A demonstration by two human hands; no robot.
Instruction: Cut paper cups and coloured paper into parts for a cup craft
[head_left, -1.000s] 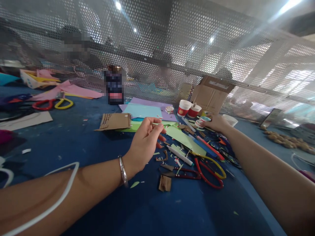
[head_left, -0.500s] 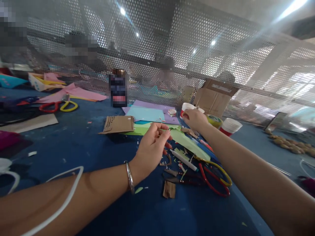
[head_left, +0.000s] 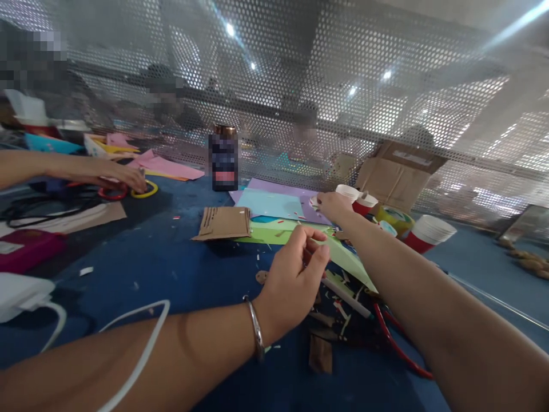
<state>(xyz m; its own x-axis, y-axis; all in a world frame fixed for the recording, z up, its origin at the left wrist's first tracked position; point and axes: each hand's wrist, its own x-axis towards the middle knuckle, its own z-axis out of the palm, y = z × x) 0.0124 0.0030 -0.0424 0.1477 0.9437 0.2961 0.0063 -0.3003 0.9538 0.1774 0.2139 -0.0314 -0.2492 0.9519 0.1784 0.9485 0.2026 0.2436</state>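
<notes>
My left hand (head_left: 295, 280), with a silver bangle at the wrist, is over the paper scraps in the middle. Its fingers are loosely curled, apart from the thumb, and nothing shows between them. Farther back, my right hand (head_left: 337, 207) has its fingertips closed on the edge of a small white round paper piece (head_left: 314, 202) at the purple sheet (head_left: 270, 186). Light blue paper (head_left: 270, 204) and green paper (head_left: 272, 233) lie nearby. A white marker (head_left: 347, 294) and red-handled scissors (head_left: 398, 343) are below my right forearm.
Paper cups (head_left: 433, 230), a tape roll (head_left: 395, 217) and a cardboard box (head_left: 397, 177) stand at right. Folded cardboard (head_left: 225, 222) and a dark bottle (head_left: 225, 160) are left of centre. Another person's hand (head_left: 115, 171) reaches over scissors at left; a white cable (head_left: 150, 343) crosses my left forearm.
My right hand has gone from the cups to the small white paper piece. Another person's hand has come in at left over the scissors. The view has shifted, moving things rightward.
</notes>
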